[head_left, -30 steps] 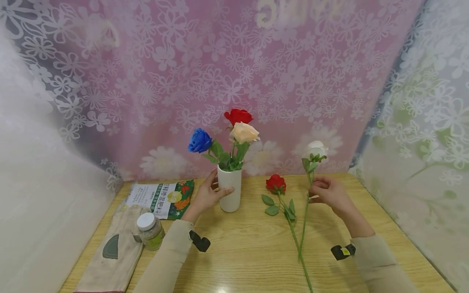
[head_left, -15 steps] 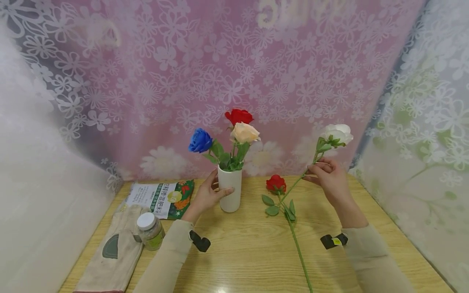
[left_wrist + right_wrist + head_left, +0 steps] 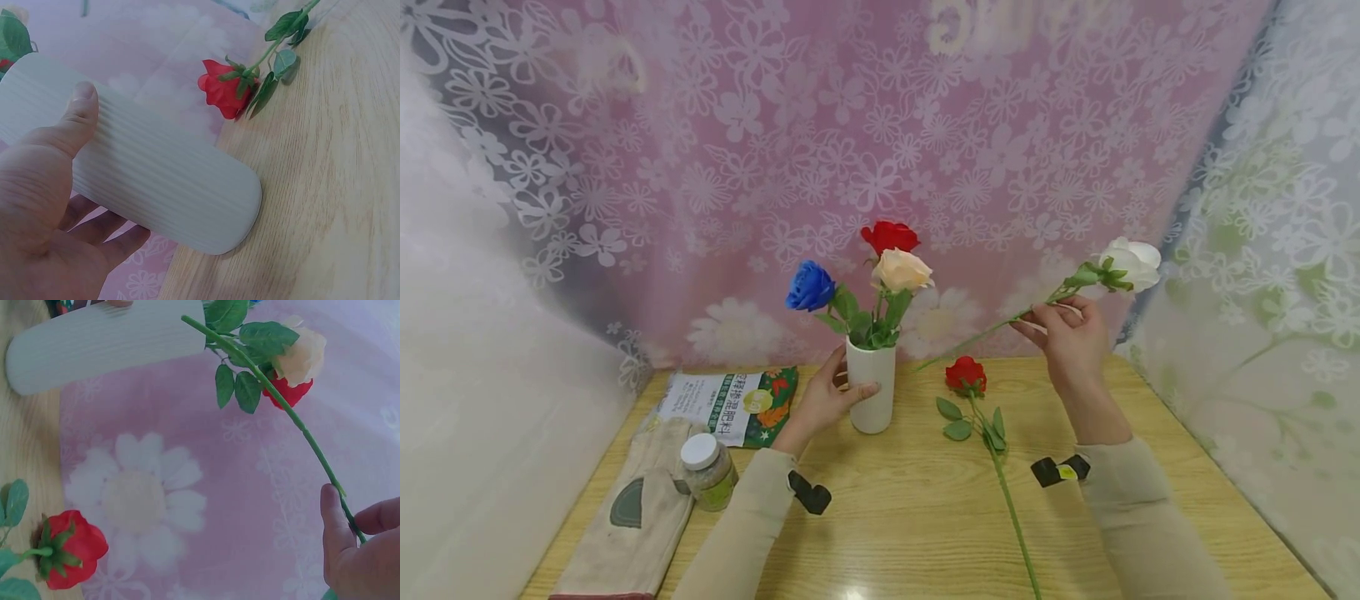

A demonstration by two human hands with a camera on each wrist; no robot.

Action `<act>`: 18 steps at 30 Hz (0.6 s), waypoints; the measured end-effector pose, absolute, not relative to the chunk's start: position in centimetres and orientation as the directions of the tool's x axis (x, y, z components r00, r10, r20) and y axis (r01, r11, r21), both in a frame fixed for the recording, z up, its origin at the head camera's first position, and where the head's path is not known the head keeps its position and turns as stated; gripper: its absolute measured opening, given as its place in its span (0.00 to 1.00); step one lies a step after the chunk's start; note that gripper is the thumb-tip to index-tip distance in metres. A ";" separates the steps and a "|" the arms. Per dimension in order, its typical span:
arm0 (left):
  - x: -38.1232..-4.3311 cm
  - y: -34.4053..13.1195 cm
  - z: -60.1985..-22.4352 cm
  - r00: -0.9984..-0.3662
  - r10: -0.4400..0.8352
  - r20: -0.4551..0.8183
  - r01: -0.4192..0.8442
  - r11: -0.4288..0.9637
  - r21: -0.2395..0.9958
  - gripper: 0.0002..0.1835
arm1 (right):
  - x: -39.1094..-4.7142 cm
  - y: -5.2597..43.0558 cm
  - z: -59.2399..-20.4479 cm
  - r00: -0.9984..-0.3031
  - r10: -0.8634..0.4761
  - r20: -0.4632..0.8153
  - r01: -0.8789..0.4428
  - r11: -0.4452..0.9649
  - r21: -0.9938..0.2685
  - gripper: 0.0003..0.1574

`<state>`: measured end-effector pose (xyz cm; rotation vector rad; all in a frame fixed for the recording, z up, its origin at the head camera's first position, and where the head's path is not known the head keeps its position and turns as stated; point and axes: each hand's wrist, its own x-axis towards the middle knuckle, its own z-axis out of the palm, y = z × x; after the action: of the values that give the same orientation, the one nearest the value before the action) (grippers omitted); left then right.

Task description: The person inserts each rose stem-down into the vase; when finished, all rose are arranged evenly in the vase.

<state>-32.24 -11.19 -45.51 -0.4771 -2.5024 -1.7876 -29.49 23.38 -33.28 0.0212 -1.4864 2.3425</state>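
A white ribbed vase (image 3: 872, 396) stands upright on the table, holding a blue rose (image 3: 809, 286), a cream rose (image 3: 901, 271) and a red rose (image 3: 889, 237). My left hand (image 3: 823, 402) grips its left side, thumb across the front in the left wrist view. With thumb and fingers my right hand (image 3: 1071, 333) pinches the stem of a white rose (image 3: 1131, 263) in the air. That stem (image 3: 303, 428) slants down to the left, its cut end pointing toward the vase. Another red rose (image 3: 966, 375) lies on the table between vase and right hand.
On the left of the wooden table (image 3: 880, 533) lie a printed packet (image 3: 730, 408) and beige work gloves (image 3: 632, 517). A clear jar (image 3: 708, 473) with a white lid stands beside the gloves. Flowered sheets (image 3: 1000, 167) hang behind and at both sides.
My right hand has risen and tipped the white rose, so its bloom moved right and its lower stem came up off the table, swinging left. My left hand stays on the vase.
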 end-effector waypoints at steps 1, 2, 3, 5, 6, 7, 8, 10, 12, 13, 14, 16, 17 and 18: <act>-32.3 -11.2 -45.5 -0.952 0.230 0.200 0.263 0.291 0.920 0.50 | -29.6 23.2 -33.1 -0.928 0.313 0.201 -0.319 -0.390 -0.864 0.20; -32.3 -11.2 -45.5 -0.952 0.232 0.198 0.262 0.288 0.921 0.50 | -29.7 23.0 -32.9 -0.923 0.331 0.198 -0.328 -0.405 -0.853 0.19; -32.3 -11.2 -45.5 -0.952 0.233 0.198 0.261 0.284 0.923 0.50 | -29.8 22.8 -32.8 -0.917 0.346 0.197 -0.339 -0.418 -0.843 0.19; -32.3 -11.2 -45.4 -0.951 0.237 0.199 0.262 0.276 0.925 0.50 | -29.9 22.5 -32.5 -0.907 0.372 0.200 -0.362 -0.441 -0.822 0.19; -32.4 -11.2 -45.4 -0.951 0.239 0.197 0.261 0.273 0.926 0.50 | -30.0 22.4 -32.3 -0.902 0.381 0.203 -0.373 -0.450 -0.812 0.19; -32.4 -11.2 -45.4 -0.950 0.240 0.199 0.263 0.271 0.926 0.50 | -30.1 22.2 -32.2 -0.897 0.390 0.206 -0.382 -0.453 -0.806 0.19; -32.4 -11.2 -45.4 -0.950 0.242 0.199 0.263 0.268 0.927 0.50 | -30.1 22.0 -32.1 -0.894 0.397 0.208 -0.390 -0.456 -0.800 0.19; -32.4 -11.3 -45.4 -0.949 0.245 0.199 0.264 0.267 0.927 0.51 | -30.2 21.7 -31.8 -0.890 0.407 0.207 -0.395 -0.458 -0.796 0.20; -32.4 -11.3 -45.4 -0.951 0.242 0.194 0.257 0.268 0.928 0.51 | -30.3 21.4 -31.7 -0.886 0.414 0.208 -0.401 -0.460 -0.792 0.20; -32.4 -11.3 -45.5 -0.951 0.242 0.193 0.257 0.271 0.928 0.51 | -30.3 21.3 -31.6 -0.885 0.417 0.209 -0.404 -0.463 -0.789 0.20; -32.4 -11.3 -45.5 -0.952 0.241 0.191 0.255 0.272 0.928 0.51 | -30.4 21.1 -31.6 -0.884 0.417 0.211 -0.407 -0.466 -0.785 0.20; -32.4 -11.3 -45.5 -0.952 0.240 0.192 0.256 0.274 0.927 0.51 | -30.5 20.8 -31.5 -0.880 0.422 0.220 -0.419 -0.468 -0.778 0.20; -32.3 -11.3 -45.5 -0.952 0.239 0.193 0.257 0.275 0.927 0.51 | -30.5 20.7 -31.5 -0.877 0.423 0.228 -0.426 -0.464 -0.777 0.20; -32.3 -11.3 -45.5 -0.952 0.238 0.195 0.259 0.277 0.925 0.51 | -30.5 20.5 -31.5 -0.876 0.421 0.235 -0.430 -0.460 -0.777 0.20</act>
<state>-32.33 -11.27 -45.46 -0.4856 -2.4958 -1.8147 -30.53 20.48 -31.47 0.0128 -1.2419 2.3273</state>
